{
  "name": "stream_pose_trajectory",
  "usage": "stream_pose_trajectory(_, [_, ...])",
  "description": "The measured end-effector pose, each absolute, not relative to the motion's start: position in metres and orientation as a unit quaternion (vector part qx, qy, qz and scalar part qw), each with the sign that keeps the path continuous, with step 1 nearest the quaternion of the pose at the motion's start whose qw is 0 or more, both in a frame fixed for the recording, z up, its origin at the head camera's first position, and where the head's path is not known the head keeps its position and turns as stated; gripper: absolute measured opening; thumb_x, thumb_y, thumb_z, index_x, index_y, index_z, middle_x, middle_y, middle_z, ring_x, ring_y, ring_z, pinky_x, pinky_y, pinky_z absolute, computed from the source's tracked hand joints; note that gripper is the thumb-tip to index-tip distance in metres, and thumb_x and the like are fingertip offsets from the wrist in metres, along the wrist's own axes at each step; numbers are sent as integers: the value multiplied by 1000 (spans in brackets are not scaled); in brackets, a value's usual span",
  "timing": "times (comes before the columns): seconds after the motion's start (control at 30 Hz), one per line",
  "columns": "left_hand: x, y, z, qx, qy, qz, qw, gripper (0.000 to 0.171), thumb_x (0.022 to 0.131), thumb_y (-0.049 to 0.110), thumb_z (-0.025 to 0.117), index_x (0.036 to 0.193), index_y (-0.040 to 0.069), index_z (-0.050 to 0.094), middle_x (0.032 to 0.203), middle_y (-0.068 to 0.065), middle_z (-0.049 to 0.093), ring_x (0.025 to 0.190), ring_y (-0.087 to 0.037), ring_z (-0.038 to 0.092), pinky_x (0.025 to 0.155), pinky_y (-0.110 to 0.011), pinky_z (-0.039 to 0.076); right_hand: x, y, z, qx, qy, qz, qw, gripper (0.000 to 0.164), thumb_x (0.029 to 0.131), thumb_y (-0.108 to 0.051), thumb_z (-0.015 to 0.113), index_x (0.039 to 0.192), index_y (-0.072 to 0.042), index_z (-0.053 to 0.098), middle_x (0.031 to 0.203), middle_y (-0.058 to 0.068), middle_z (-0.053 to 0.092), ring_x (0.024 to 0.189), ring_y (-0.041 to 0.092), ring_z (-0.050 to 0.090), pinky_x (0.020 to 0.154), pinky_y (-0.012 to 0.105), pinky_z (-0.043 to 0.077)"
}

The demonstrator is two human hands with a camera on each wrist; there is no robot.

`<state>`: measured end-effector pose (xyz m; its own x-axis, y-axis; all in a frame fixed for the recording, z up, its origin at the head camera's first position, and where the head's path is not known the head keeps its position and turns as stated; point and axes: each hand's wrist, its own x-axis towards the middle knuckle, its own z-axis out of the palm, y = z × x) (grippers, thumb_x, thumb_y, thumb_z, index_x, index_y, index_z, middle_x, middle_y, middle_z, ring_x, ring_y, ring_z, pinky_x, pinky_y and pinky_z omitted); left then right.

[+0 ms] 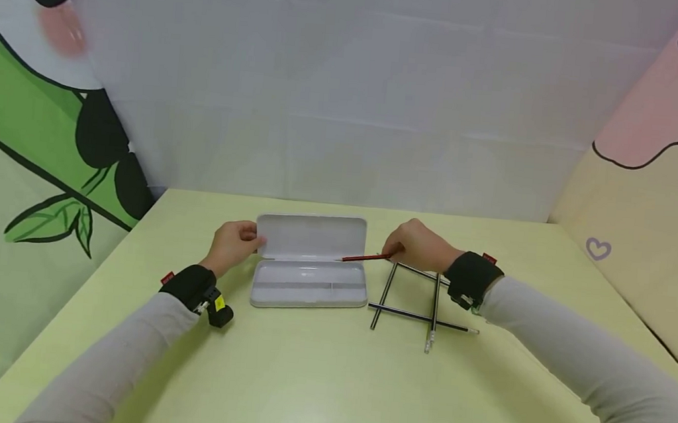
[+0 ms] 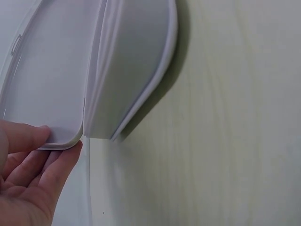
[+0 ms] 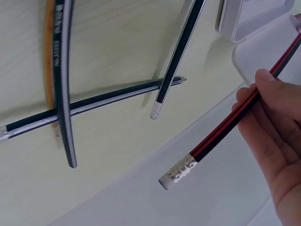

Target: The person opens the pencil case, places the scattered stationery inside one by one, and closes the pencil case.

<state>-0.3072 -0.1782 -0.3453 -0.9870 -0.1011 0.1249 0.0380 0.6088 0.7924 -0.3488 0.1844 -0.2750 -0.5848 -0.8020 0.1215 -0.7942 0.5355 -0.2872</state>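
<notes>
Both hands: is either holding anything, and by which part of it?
The left hand pinches the case lid by one short end; the right hand holds a red-and-black pencil partway along its shaft.

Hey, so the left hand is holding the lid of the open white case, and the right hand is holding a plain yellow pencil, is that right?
Not quite: the pencil in the right hand is striped red and black, not plain yellow, as the right wrist view shows. The left hand is indeed holding the lid of the open white case.
</notes>
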Motion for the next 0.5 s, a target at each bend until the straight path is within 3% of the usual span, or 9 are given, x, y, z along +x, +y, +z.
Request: stream_pose_trajectory(0.5, [-302, -181, -345, 21, -894, -442, 77, 30, 92, 10, 63, 116, -7, 63, 108, -28, 69, 90, -32, 71, 77, -34, 59, -342, 140, -274, -489, 861, -139, 9, 11, 78, 3, 74, 87, -4, 76, 82, 8, 75, 75, 18, 69, 69, 24, 56])
